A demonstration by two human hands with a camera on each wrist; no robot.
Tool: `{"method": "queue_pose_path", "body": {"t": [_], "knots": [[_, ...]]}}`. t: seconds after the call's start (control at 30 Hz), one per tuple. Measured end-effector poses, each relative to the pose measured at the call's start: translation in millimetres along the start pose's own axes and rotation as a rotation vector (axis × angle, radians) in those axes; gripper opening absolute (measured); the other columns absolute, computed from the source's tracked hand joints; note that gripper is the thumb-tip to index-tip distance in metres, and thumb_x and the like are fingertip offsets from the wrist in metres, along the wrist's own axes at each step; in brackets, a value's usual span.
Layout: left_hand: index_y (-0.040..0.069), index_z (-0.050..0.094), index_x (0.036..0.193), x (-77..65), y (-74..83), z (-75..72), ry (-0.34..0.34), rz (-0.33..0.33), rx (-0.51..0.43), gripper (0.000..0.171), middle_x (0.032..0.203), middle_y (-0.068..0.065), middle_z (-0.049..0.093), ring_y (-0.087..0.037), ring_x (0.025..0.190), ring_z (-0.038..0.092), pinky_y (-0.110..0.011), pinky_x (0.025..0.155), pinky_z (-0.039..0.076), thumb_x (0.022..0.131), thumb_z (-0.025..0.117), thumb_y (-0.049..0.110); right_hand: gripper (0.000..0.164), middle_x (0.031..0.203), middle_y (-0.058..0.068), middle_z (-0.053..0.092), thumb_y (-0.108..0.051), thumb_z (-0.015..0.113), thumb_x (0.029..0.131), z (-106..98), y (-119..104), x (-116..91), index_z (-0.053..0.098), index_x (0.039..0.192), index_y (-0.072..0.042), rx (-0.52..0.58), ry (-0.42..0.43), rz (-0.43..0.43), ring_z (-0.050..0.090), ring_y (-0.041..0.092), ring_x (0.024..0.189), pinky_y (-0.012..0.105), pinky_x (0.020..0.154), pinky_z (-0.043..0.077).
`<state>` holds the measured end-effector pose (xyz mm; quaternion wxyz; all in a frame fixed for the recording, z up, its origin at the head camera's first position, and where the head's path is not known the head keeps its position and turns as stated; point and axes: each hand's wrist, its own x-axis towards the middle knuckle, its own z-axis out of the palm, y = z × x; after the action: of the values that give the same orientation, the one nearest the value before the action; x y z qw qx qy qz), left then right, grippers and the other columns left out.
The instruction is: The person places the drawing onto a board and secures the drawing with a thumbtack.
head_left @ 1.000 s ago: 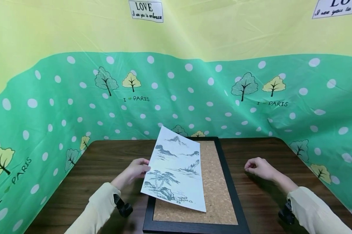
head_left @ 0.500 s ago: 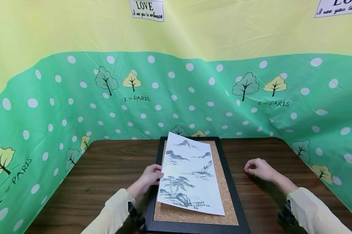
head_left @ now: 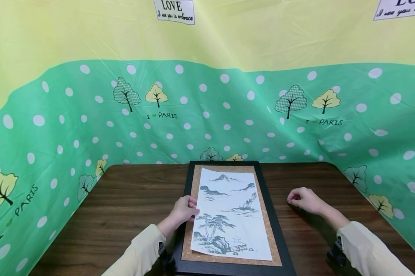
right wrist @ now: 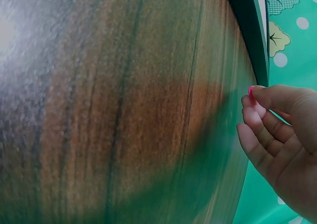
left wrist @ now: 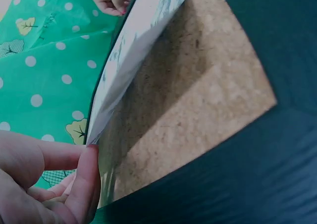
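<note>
A white sheet of paper (head_left: 229,214) printed with an ink landscape of mountains, pines and rocks lies over a cork board (head_left: 276,249) with a black frame (head_left: 276,214). My left hand (head_left: 182,211) pinches the sheet's left edge between thumb and fingers. In the left wrist view the paper (left wrist: 124,60) stands off the cork (left wrist: 213,95), with a shadow below it. To the right of the frame, my right hand (head_left: 305,200) is idle over the table, its fingers loosely curled around nothing. The right wrist view shows that hand (right wrist: 285,130) with thumb and fingers bent and no object between them.
The board lies on a dark wooden table (head_left: 135,188) with rounded far corners. Behind the table hangs a green and yellow curtain (head_left: 179,88) with white dots and trees. A dark camera is strapped to each wrist.
My left hand has moved right, carrying the sheet from the board's left side to over the cork and lowering it. The sheet now sits straighter within the frame. My right hand has stayed nearly still.
</note>
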<state>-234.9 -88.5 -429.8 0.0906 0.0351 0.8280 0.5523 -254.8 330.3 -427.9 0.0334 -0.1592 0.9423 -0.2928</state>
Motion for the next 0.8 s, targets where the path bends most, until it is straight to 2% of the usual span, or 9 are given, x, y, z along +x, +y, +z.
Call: {"method": "queue_pose_path", "body": {"t": [0.17, 0.23, 0.33, 0.47, 0.57, 0.67, 0.73, 0.8], "knots": [[-0.009, 0.054, 0.101, -1.5, -3.5, 4.4, 0.04, 0.011, 0.01, 0.028, 0.075, -0.007, 0.053, -0.013, 0.059, 0.053, -0.027, 0.05, 0.051, 0.074, 0.062, -0.008, 0.005, 0.073, 0.0, 0.058, 0.0, 0.06, 0.083, -0.2, 1.5, 1.0, 0.064, 0.081, -0.002, 0.004, 0.0, -0.02, 0.049, 0.009, 0.06, 0.024, 0.051, 0.045], [-0.009, 0.054, 0.1, -1.6, -4.7, 5.9, 0.058, 0.028, 0.043, 0.027, 0.074, -0.007, 0.053, -0.012, 0.059, 0.052, -0.027, 0.049, 0.051, 0.074, 0.063, -0.008, 0.005, 0.072, 0.001, 0.058, 0.0, 0.059, 0.083, -0.2, 1.5, 0.8, 0.064, 0.08, 0.0, 0.005, 0.003, -0.044, 0.049, 0.01, 0.06, 0.025, 0.05, 0.045], [-0.008, 0.054, 0.099, -1.3, -5.5, 6.5, 0.075, 0.058, 0.107, 0.027, 0.074, -0.007, 0.053, -0.012, 0.059, 0.052, -0.026, 0.048, 0.05, 0.074, 0.064, -0.007, 0.005, 0.072, 0.001, 0.058, 0.0, 0.06, 0.083, -0.5, 0.2, 0.5, 0.064, 0.08, 0.0, 0.009, 0.002, -0.034, 0.049, 0.011, 0.06, 0.025, 0.051, 0.045], [-0.007, 0.054, 0.098, -0.6, -6.0, 3.0, 0.077, 0.078, 0.163, 0.028, 0.074, -0.007, 0.055, -0.012, 0.057, 0.053, -0.026, 0.047, 0.05, 0.073, 0.066, -0.005, 0.005, 0.074, 0.001, 0.058, 0.0, 0.06, 0.083, -1.5, -0.9, 0.3, 0.064, 0.082, -0.001, 0.005, -0.007, 0.01, 0.049, 0.011, 0.062, 0.024, 0.052, 0.045], [-0.007, 0.054, 0.096, 0.9, -6.9, -3.5, 0.058, 0.102, 0.174, 0.027, 0.074, -0.006, 0.056, -0.011, 0.055, 0.053, -0.026, 0.047, 0.05, 0.073, 0.067, -0.004, 0.005, 0.074, 0.001, 0.058, 0.0, 0.06, 0.083, -2.7, -1.3, 0.0, 0.065, 0.082, -0.001, -0.009, -0.009, 0.005, 0.049, 0.011, 0.062, 0.024, 0.052, 0.045], [-0.005, 0.056, 0.093, 3.9, -8.6, -13.1, 0.029, 0.169, 0.202, 0.021, 0.074, -0.006, 0.056, -0.011, 0.056, 0.051, -0.025, 0.049, 0.048, 0.074, 0.066, -0.002, 0.005, 0.073, 0.001, 0.058, 0.001, 0.06, 0.083, -4.2, -1.7, 0.1, 0.064, 0.082, -0.001, -0.013, -0.007, -0.009, 0.049, 0.01, 0.061, 0.024, 0.052, 0.044], [-0.003, 0.059, 0.092, 6.8, -10.3, -20.4, 0.022, 0.234, 0.254, 0.018, 0.077, -0.007, 0.057, -0.013, 0.06, 0.051, -0.026, 0.053, 0.047, 0.075, 0.066, -0.001, 0.005, 0.073, 0.001, 0.059, 0.001, 0.06, 0.083, -5.3, -1.7, 0.8, 0.064, 0.081, -0.001, -0.016, -0.005, -0.026, 0.049, 0.009, 0.061, 0.024, 0.051, 0.044], [-0.001, 0.06, 0.093, 9.7, -12.5, -27.9, 0.03, 0.306, 0.346, 0.018, 0.082, -0.007, 0.058, -0.015, 0.067, 0.052, -0.029, 0.06, 0.047, 0.076, 0.066, 0.001, 0.005, 0.073, 0.001, 0.059, 0.001, 0.06, 0.082, -6.2, -1.3, 2.1, 0.064, 0.081, -0.001, -0.018, -0.001, -0.034, 0.049, 0.008, 0.061, 0.024, 0.051, 0.044]]}}
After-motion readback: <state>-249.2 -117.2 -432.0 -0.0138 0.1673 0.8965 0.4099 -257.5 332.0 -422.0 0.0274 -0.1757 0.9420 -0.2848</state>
